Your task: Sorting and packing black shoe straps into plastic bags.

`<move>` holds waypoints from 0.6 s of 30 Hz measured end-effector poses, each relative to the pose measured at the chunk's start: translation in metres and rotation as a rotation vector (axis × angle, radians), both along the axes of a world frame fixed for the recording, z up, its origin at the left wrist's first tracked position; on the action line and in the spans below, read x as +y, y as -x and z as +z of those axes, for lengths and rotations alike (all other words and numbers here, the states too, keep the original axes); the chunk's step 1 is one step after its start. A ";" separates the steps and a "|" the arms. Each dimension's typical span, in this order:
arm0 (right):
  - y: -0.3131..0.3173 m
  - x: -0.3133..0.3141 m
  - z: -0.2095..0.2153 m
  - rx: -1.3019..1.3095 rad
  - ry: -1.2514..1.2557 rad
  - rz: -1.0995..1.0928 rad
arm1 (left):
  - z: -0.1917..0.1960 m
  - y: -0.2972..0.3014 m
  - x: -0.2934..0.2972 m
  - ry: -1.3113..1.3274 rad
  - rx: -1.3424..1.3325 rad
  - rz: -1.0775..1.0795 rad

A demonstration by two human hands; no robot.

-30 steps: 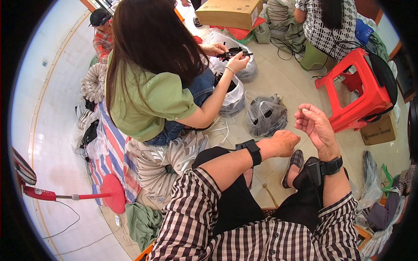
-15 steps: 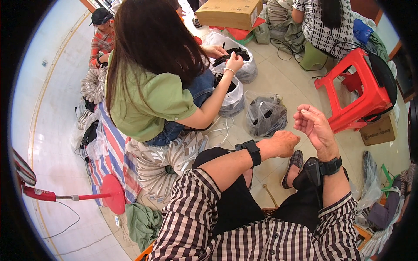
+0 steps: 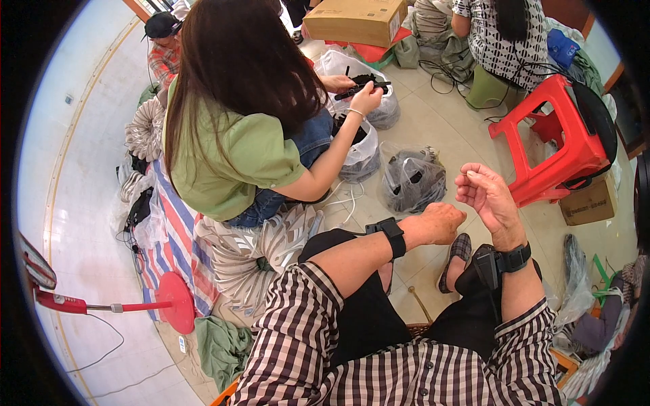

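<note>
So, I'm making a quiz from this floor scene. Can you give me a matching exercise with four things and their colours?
Things:
1. plastic stool
2. cardboard box
3. co-worker's top
4. wearer's shirt

Colours:
a. green
b. black-and-white check
c. red
d. brown

Pairs: 1-c, 2-d, 3-a, 4-b

The left hand is closed in a fist and the right hand is raised and loosely curled; neither visibly holds anything.

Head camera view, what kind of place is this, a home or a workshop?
Probably an informal workroom, maybe in a home: people sit on a tiled floor among clear plastic bags of dark parts, a cardboard box, a red plastic stool and a red standing fan.
</note>
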State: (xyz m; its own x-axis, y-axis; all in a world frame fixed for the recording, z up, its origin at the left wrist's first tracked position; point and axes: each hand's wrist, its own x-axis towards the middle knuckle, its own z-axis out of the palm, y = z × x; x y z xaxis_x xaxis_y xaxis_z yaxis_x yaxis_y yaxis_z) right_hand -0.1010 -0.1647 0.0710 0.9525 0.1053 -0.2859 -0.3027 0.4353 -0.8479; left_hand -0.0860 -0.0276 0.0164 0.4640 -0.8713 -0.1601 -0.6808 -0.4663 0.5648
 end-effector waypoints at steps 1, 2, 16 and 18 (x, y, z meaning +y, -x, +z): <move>0.000 0.000 0.000 0.003 0.000 0.000 | 0.001 0.000 0.000 0.001 0.000 -0.001; 0.000 -0.001 0.000 0.003 0.002 -0.001 | 0.001 0.000 -0.001 -0.001 0.000 -0.002; 0.001 0.002 0.002 0.021 0.032 -0.012 | 0.006 -0.001 0.001 -0.002 0.015 -0.005; 0.000 0.002 0.001 0.019 0.032 -0.010 | 0.008 -0.001 0.001 -0.014 0.025 0.000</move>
State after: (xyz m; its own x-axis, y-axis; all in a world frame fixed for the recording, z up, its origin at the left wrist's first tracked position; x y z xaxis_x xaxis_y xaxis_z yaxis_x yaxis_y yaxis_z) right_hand -0.1012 -0.1624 0.0725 0.9478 0.0861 -0.3070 -0.3145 0.4116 -0.8554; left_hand -0.0855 -0.0265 0.0242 0.4595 -0.8691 -0.1833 -0.6667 -0.4738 0.5753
